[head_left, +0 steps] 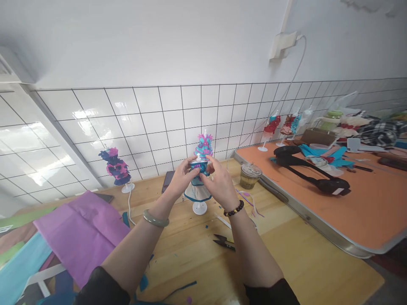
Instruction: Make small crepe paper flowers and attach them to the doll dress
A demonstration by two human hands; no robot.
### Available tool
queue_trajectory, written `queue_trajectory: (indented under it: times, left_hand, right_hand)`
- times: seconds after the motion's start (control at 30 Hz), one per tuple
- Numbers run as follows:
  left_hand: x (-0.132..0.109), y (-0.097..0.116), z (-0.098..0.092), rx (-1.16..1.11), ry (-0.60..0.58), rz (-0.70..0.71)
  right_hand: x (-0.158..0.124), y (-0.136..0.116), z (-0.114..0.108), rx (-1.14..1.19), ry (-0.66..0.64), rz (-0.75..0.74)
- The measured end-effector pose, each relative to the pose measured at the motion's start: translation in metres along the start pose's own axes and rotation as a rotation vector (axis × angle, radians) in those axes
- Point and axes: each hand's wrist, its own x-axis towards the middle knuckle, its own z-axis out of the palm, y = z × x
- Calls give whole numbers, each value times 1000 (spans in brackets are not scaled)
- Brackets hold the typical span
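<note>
A small mannequin on a white stand (pixel 199 207) wears a blue and white paper dress (pixel 197 189) at the middle of the wooden table. My left hand (pixel 182 177) and my right hand (pixel 219 183) both pinch the blue bodice of this dress from either side. Behind it stands a second mannequin in a teal and pink dress (pixel 204 146). A green bangle sits on my left wrist and a dark bead bracelet on my right.
Purple paper (pixel 81 233) and blue sheets lie at the left. A pink and navy dressed mannequin (pixel 116 168) stands by the tiled wall. Black snips (pixel 225 242), a glass jar (pixel 249 176) and a phone (pixel 167 181) rest nearby. An orange table (pixel 356 203) with clutter is right.
</note>
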Motion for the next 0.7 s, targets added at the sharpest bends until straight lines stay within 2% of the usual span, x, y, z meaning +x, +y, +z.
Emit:
queue_trajectory:
  times: [0.3, 0.7]
  left_hand:
    - [1, -1, 0, 8, 3, 1]
    - [1, -3, 1, 3, 15, 13]
  right_hand:
    - [0, 1, -5, -7, -30, -37]
    - [0, 1, -2, -28, -9, -43]
